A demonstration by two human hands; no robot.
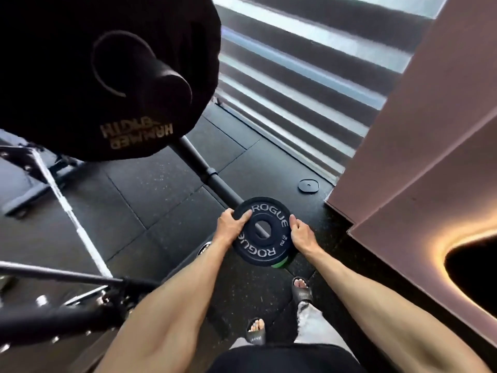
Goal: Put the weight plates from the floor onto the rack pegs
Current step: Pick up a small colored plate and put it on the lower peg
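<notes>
A small black Rogue weight plate (262, 232) marked 2 kg is held upright in front of me, its centre hole at the tip of a black peg (207, 172). My left hand (232, 223) grips the plate's left rim with the thumb across its face. My right hand (302, 234) grips the right rim. The peg's end shows through the hole. A large black plate (102, 74) hangs on another peg at the upper left, close to the camera. A green-edged plate (279, 263) peeks out just below the held plate.
Black rubber floor tiles (150, 200) lie underneath. A small flat black square piece (308, 186) rests on the floor by the pink wall (419, 146). Striped blinds (304, 76) are ahead. Rack frame bars (67, 297) run at the left. My sandalled feet (302, 290) stand below.
</notes>
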